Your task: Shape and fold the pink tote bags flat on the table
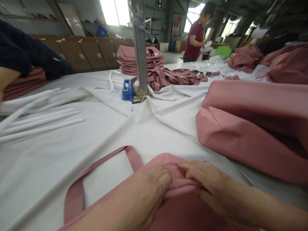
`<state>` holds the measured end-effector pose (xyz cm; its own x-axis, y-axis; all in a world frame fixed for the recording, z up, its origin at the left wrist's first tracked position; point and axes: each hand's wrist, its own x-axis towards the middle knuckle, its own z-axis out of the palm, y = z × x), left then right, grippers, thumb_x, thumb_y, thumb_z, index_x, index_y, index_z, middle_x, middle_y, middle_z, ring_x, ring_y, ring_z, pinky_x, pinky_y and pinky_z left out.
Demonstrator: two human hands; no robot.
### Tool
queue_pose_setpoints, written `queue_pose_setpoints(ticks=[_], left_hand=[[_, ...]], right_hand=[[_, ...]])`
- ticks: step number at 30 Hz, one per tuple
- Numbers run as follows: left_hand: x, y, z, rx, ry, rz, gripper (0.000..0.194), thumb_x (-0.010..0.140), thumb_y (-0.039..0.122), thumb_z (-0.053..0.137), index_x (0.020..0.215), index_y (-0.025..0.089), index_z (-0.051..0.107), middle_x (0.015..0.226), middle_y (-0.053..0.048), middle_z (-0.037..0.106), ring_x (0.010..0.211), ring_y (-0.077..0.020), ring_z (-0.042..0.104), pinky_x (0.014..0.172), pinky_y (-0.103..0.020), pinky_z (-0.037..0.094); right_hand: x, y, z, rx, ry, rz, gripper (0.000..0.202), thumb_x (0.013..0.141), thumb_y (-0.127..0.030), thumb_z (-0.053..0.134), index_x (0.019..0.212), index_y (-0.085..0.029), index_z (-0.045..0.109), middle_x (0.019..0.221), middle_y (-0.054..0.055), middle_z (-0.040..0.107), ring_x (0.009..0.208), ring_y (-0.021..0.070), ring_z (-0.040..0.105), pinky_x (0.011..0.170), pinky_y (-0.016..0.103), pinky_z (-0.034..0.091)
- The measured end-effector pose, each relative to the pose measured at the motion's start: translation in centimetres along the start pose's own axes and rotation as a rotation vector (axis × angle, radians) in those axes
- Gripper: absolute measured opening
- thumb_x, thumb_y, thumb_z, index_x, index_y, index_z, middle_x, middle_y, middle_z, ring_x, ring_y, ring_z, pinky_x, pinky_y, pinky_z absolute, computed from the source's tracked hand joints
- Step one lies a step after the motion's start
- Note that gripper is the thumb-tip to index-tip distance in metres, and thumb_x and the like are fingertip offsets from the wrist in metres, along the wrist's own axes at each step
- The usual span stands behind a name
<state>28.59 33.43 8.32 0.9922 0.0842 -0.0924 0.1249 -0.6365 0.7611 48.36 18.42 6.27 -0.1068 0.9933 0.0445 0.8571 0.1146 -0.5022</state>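
Note:
A pink bag (185, 211) lies at the bottom of the view, its zipped edge toward the middle. A strap handle (75, 195) of the same pink loops out to the left over the white cloth. My left hand (149, 186) is closed on the near side of the bag's opening, fingers curled into the fabric. On the other side my right hand (204, 179) grips the edge by the zipper, thumb underneath. Folded fabric bunches between the two hands. The fingertips are partly hidden by the cloth.
More pink bags (240, 128) lie at the right. Beyond a metal post (139, 48) are a blue tape dispenser (127, 90), a heap of straps (173, 77) and stacked bags (127, 59). White tubes (48, 118) lie left, near a person's dark sleeve (14, 48). Another person (193, 38) stands behind.

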Motion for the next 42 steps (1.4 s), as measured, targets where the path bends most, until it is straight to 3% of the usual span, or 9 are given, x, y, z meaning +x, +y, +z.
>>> queue_pose_setpoints(ticks=[5,9,14,20,26,30,33,38,42], left_hand=[[4.6,-7.8,1.1,-0.573,-0.418,-0.32,0.029,0.081,0.04,0.062,0.1,0.018,0.064,0.087,-0.002,0.068,0.073,-0.0172,0.062,0.066,-0.027,0.05],[4.7,-11.3,2.1,-0.941,-0.403,-0.432,0.052,0.065,0.056,0.077,0.099,0.018,0.066,0.087,-0.004,0.071,0.071,-0.0182,0.064,0.066,-0.028,0.052],[0.4,-9.5,2.1,-0.849,-0.251,-0.469,0.047,0.075,0.059,0.067,0.09,0.015,0.067,0.085,-0.005,0.069,0.067,-0.0159,0.06,0.059,-0.024,0.047],[2.4,-9.5,3.8,-0.23,0.123,-0.598,0.052,0.078,0.065,0.055,0.061,0.015,0.057,0.056,-0.001,0.051,0.058,-0.0176,0.052,0.05,-0.026,0.034],[-3.9,-5.1,0.3,0.003,0.395,-0.462,0.048,0.098,0.051,0.024,0.128,0.025,0.052,0.127,-0.007,0.058,0.113,-0.0224,0.054,0.099,-0.036,0.038],[-10.2,-4.1,4.5,0.403,0.291,-0.56,0.059,0.094,0.06,0.034,0.145,0.031,0.033,0.156,-0.01,0.025,0.141,-0.0387,0.021,0.111,-0.061,0.015],[-12.1,-5.3,7.0,0.432,0.209,-0.65,0.053,0.096,0.047,0.037,0.147,0.032,0.029,0.149,-0.012,0.037,0.133,-0.0337,0.038,0.107,-0.054,0.03],[-13.1,-7.4,3.4,0.351,0.166,-0.805,0.052,0.087,0.056,0.046,0.119,0.016,0.058,0.109,-0.016,0.065,0.097,-0.0321,0.062,0.081,-0.042,0.049],[-14.0,-6.6,0.7,0.263,0.079,-0.818,0.061,0.066,0.072,0.062,0.092,0.017,0.067,0.089,-0.011,0.069,0.076,-0.0279,0.065,0.058,-0.031,0.045]], right_hand=[[3.4,3.9,2.1,0.012,-0.24,0.386,0.018,0.085,-0.035,0.057,0.077,-0.019,0.056,0.071,0.001,0.062,0.063,0.0161,0.052,0.056,0.026,0.033],[5.5,5.3,1.2,0.107,-0.397,0.391,0.039,0.088,-0.048,0.053,0.064,-0.019,0.047,0.064,-0.001,0.056,0.059,0.0135,0.046,0.052,0.026,0.027],[3.2,3.9,1.3,-0.201,-0.207,0.452,0.037,0.097,-0.048,0.039,0.079,-0.021,0.056,0.076,0.004,0.066,0.066,0.0186,0.056,0.059,0.029,0.031],[3.3,6.2,4.8,-0.445,-0.23,0.475,0.046,0.101,-0.048,0.026,0.097,-0.021,0.063,0.087,0.009,0.07,0.081,0.0269,0.066,0.07,0.035,0.044],[5.8,2.3,2.4,-0.455,0.192,-0.09,0.047,0.1,-0.035,0.029,0.142,-0.016,0.039,0.14,0.016,0.048,0.128,0.0299,0.046,0.103,0.049,0.038],[5.4,1.6,6.5,-0.447,-0.071,-0.269,0.049,0.099,-0.036,0.033,0.145,-0.022,0.037,0.152,0.012,0.032,0.139,0.0325,0.028,0.109,0.063,0.025],[5.8,2.7,8.5,-0.377,-0.218,-0.236,0.048,0.101,-0.04,0.03,0.145,-0.023,0.037,0.15,0.011,0.037,0.138,0.0298,0.033,0.109,0.064,0.027],[12.4,0.8,6.5,-0.216,-0.081,-0.201,0.039,0.1,-0.032,0.035,0.127,-0.013,0.056,0.138,0.017,0.05,0.126,0.0266,0.049,0.106,0.046,0.039],[20.2,-3.6,7.6,-0.215,-0.19,-0.315,0.036,0.096,-0.019,0.041,0.13,-0.012,0.052,0.137,0.018,0.049,0.126,0.0262,0.047,0.104,0.041,0.039]])
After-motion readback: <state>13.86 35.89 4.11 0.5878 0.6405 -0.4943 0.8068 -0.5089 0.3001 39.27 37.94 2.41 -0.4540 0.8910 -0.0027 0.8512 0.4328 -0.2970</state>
